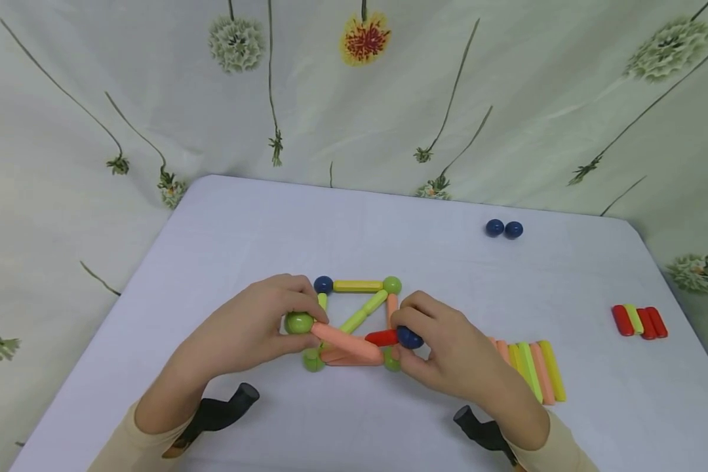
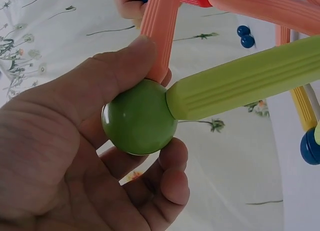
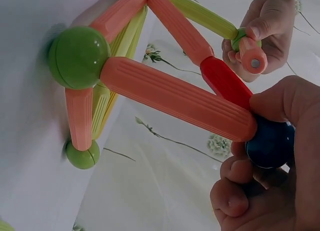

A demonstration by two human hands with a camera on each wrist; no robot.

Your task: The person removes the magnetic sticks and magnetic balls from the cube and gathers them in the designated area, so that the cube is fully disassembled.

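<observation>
My left hand [image 1: 254, 328] grips a green ball [image 2: 140, 117] between thumb and fingers. From that ball extend a salmon stick [image 1: 348, 343] and a lime stick [image 2: 245, 78]. A silver disc [image 3: 255, 63] shows on the salmon stick's far end, which looks free in the right wrist view. My right hand [image 1: 448, 347] pinches a dark blue ball [image 3: 271, 143]. A red stick [image 3: 225, 83] and another salmon stick [image 3: 180, 98] meet it. Both raised balls link to a frame lying on the table, with green corner balls [image 3: 80, 57], a yellow stick [image 1: 358, 286] and a lime diagonal stick [image 1: 364, 311].
Several coloured sticks [image 1: 543, 372] lie in a row by the right forearm. Short red and lime pieces [image 1: 648, 321] sit at the table's right edge. Two dark blue balls [image 1: 495, 227] stand near the back. Behind the white table [image 1: 259, 216] hangs a flowered cloth [image 1: 318, 92].
</observation>
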